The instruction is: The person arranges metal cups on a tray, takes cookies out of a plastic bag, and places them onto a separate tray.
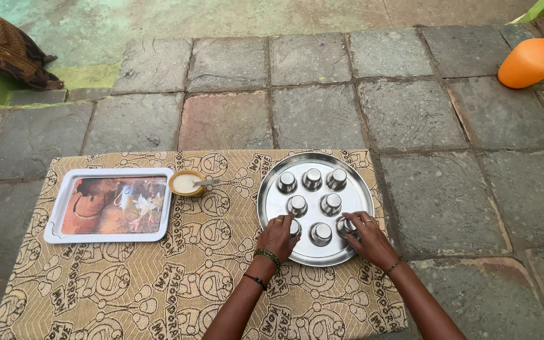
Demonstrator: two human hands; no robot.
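A round steel plate (272, 189) lies on a patterned cloth (158, 283) and carries several small steel cups turned upside down. My left hand (276, 237) rests on the plate's near edge, its fingers around one cup that is mostly hidden. My right hand (366, 238) grips another steel cup (345, 225) at the plate's near right. A third cup (320, 233) stands between my hands.
A white rectangular tray (55, 217) with a printed picture lies at the cloth's left. A small brown bowl (187, 182) of white stuff with a spoon sits beside it. Stone paving surrounds the cloth; an orange jug (533, 60) lies far right, folded brown cloth (7, 50) far left.
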